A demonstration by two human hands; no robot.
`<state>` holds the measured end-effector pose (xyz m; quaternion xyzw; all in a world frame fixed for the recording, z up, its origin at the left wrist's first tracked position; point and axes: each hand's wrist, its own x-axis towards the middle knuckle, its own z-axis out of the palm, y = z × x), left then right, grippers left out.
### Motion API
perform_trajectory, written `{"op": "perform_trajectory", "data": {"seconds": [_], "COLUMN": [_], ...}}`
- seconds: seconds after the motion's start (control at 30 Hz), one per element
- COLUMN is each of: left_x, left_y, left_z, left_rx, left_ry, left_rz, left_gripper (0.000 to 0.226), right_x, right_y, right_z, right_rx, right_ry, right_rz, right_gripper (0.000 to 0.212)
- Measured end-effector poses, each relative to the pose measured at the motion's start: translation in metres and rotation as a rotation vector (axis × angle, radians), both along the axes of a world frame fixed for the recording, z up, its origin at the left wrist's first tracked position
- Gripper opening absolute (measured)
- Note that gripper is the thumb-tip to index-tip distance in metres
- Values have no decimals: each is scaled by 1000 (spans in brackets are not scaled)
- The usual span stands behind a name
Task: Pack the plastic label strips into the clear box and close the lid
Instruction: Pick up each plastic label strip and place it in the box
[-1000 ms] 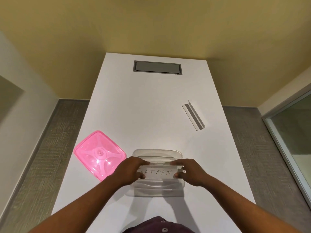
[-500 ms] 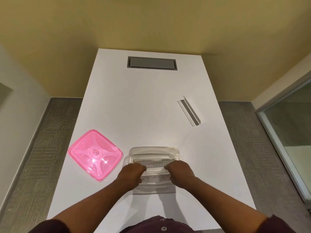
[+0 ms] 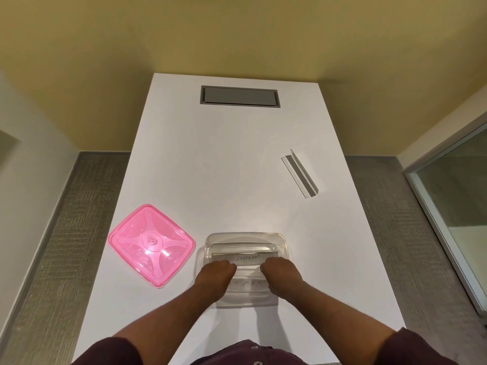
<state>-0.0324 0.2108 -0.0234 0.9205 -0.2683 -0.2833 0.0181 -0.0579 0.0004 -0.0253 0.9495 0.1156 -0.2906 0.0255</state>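
Clear plastic everywhere in this one, so bear with me. Both hands are down in the clear rectangular plastic box [image 3: 246, 267], which sits at the 6 o'clock end of the white rectangular table [image 3: 232, 164], right in front of the person. The left hand [image 3: 214, 276] and right hand [image 3: 283, 275] are knuckles-up with fingers curled down onto the strips; whether they're actually pinching one or just pressing, I can't tell, since the fingertips are tucked under.

Between the two hands is a clear plastic label strip with a white paper insert reading ELEPHANT [image 3: 247, 258], lying crosswise in the box. Just toward 6 o'clock from it, lower in the box, there's a second strip with partly covered handwriting (looks like "AT MAN") [image 3: 246, 283]; both hands cover its ends. Something more clear and strip-like sits at the 12 o'clock side of the box, but it's too see-through to count.

The translucent pink square lid [image 3: 152, 244] lies flat on the table at about 9 o'clock from the box, near it but apart, so the box is uncovered.

One more clear angled label strip [image 3: 300, 173] lies alone at roughly 1 o'clock, well apart from the box, slanted diagonally.

At 12 o'clock on the far end of the table is a grey rectangular hatch [image 3: 239, 96] set into the surface. Dark maroon sleeves [image 3: 432, 347] show at the bottom edge.
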Motion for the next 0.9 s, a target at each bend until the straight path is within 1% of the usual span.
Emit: {"op": "perform_trajectory", "data": {"seconds": [0.43, 0.77, 0.9], "left_x": [4, 7, 10], "left_y": [0, -1, 2], "left_z": [-7, -12, -13], "left_rx": [3, 7, -28], "left_ry": [-3, 7, 49], "left_rz": [8, -16, -9], "left_gripper": [34, 43, 44], "right_x": [1, 2, 3], "right_y": [1, 2, 1], "right_z": [-11, -12, -8], "right_rx": [2, 9, 62], "right_ry": [-52, -29, -12], "right_rz": [9, -10, -22], "right_gripper": [32, 39, 42]}}
